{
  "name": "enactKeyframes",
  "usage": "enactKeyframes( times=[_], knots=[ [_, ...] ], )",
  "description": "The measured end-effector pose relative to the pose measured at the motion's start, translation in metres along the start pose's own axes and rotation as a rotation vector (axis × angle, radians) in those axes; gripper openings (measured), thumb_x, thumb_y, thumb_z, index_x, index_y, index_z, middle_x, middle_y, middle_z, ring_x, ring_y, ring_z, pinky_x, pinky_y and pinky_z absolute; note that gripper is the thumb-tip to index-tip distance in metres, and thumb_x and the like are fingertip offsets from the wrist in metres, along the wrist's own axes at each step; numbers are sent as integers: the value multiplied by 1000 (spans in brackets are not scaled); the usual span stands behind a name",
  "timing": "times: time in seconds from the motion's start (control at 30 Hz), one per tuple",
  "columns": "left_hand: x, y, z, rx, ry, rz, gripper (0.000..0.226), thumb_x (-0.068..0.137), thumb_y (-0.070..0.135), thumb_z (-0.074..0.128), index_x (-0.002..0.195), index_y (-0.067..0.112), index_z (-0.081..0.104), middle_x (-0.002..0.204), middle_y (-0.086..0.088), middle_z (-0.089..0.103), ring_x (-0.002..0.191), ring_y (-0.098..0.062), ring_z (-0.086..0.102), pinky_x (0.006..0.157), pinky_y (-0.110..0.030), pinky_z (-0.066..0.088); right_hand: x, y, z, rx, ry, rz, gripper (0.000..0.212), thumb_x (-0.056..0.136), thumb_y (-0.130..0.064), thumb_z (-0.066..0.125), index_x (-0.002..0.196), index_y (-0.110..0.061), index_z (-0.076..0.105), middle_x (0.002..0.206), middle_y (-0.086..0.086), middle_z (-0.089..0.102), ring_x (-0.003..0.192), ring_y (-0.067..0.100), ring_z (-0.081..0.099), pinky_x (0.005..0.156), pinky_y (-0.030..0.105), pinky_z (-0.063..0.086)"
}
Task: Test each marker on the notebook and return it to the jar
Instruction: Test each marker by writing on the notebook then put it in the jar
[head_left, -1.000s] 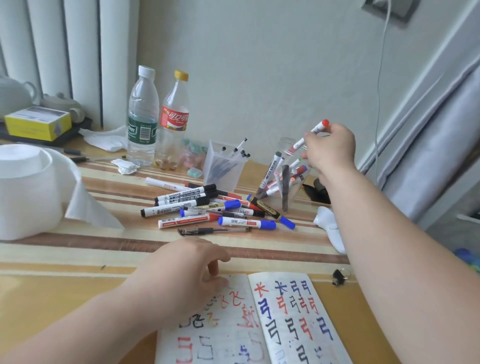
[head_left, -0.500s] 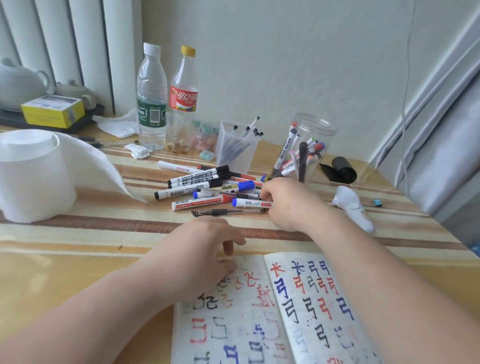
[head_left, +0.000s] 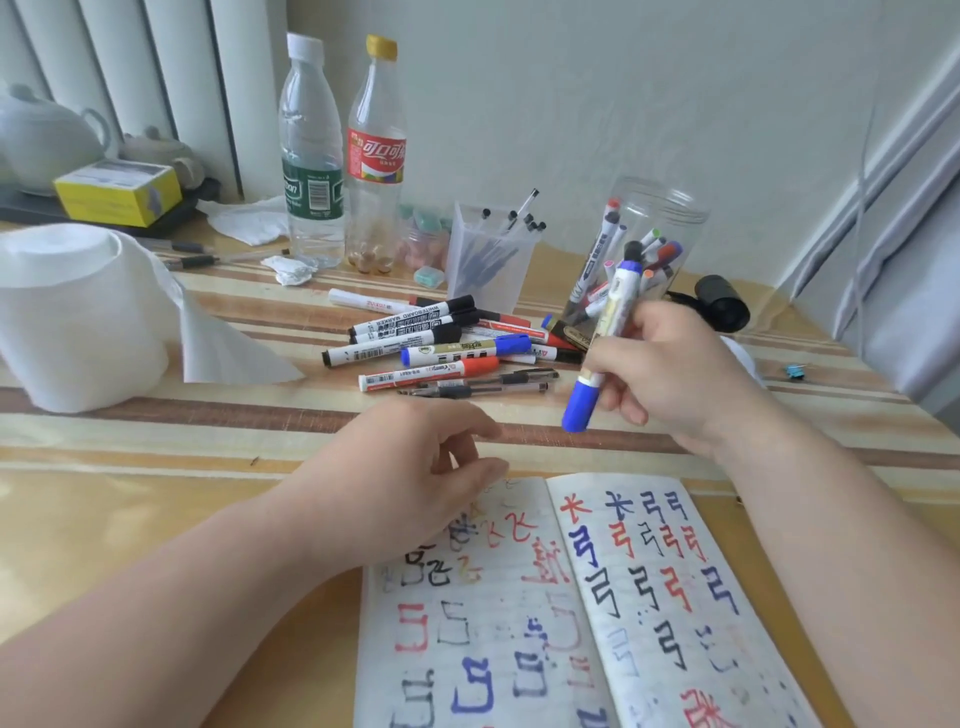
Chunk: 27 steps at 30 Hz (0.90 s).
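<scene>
Right hand (head_left: 670, 374) grips a blue marker (head_left: 614, 304), tilted, one blue end pointing down-left, held above the table (head_left: 156, 493) between the marker pile (head_left: 441, 338) and the notebook (head_left: 597, 597); left hand (head_left: 410, 478) rests on the open notebook's top-left corner, fingers loosely curled, holding nothing; jar (head_left: 670, 208) stands behind the right hand, markers inside.

A single wide-angle camera is sitting at the person's head, looking forward and down across the bench (head_left: 130, 519) toward the wall (head_left: 571, 104). It is sitting close. Both forearms are filling the lower corners, with the left hand (head_left: 415, 478) lying at centre and the right hand (head_left: 670, 374), gripping a marker (head_left: 614, 301), right of centre. The bottom edge is cutting off the notebook (head_left: 493, 623), while the jar (head_left: 670, 208) is showing at upper right.
</scene>
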<state>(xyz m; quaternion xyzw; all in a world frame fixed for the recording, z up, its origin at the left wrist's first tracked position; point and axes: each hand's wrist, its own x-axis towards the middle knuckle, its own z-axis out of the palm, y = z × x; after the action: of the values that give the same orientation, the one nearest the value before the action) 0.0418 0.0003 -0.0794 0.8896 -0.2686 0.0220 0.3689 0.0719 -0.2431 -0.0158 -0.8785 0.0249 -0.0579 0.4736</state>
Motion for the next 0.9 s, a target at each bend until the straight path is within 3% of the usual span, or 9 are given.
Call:
enactKeyframes(
  times=[0.07,0.17,0.27,0.37,0.43,0.57,0.7,0.83,0.9],
  knots=[
    [-1,2,0,-69,0,0,31,83,67,61,106,45,66,90,31,67,77,0,65,63,-17,46,-18,0,6,582,-196,112,12,71,-7,66,79,-1,58,68,18,63,48,24,61,38,26,45],
    [-2,6,-1,-115,-8,13,32,80,73,61,97,45,62,87,25,68,70,-3,66,58,-18,46,-37,4,22,829,-375,150,5,73,-1,69,76,1,66,69,21,65,53,27,69,46,29,57],
    [-2,7,0,-50,48,41,36,85,72,56,91,37,62,75,12,66,64,-13,61,55,-27,46,-42,7,36,837,-392,128,12,75,-2,70,68,-8,62,63,17,62,53,28,68,45,31,56],
    [-2,7,2,-51,60,24,36,86,71,49,89,36,58,76,8,62,66,-17,60,59,-32,46,-44,11,45,806,-378,106,5,77,-11,66,74,-11,70,59,12,57,47,23,58,43,27,46],
    [-2,8,2,-48,53,15,35,86,70,47,91,36,56,80,11,61,69,-16,59,60,-31,46,-46,14,49,794,-405,99,9,79,-16,66,80,-14,75,59,9,57,45,20,55,42,23,41],
    [-2,12,1,-26,24,47,40,92,64,40,90,28,55,76,10,60,72,-10,57,64,-26,44,-50,14,52,748,-388,50,16,84,-26,71,76,-12,69,57,8,55,40,18,52,37,19,34],
    [-5,13,-3,-56,-72,85,47,104,57,33,83,20,50,74,7,59,67,-11,56,60,-19,41,-50,14,51,757,-385,-30,16,85,-20,69,71,-13,70,54,11,56,35,17,49,34,15,31],
    [-7,13,-9,-212,-149,87,49,100,57,35,82,15,53,70,0,61,64,-22,63,62,-39,53,-48,12,47,743,-444,-66,5,80,-18,76,78,-13,76,54,11,59,36,17,51,34,14,32],
    [-7,14,-9,-231,-164,75,50,99,58,35,84,14,54,72,-1,61,65,-24,64,62,-42,54,-48,11,45,718,-449,-77,7,76,-18,78,78,-11,77,54,12,59,36,18,50,33,15,31]
  ],
)
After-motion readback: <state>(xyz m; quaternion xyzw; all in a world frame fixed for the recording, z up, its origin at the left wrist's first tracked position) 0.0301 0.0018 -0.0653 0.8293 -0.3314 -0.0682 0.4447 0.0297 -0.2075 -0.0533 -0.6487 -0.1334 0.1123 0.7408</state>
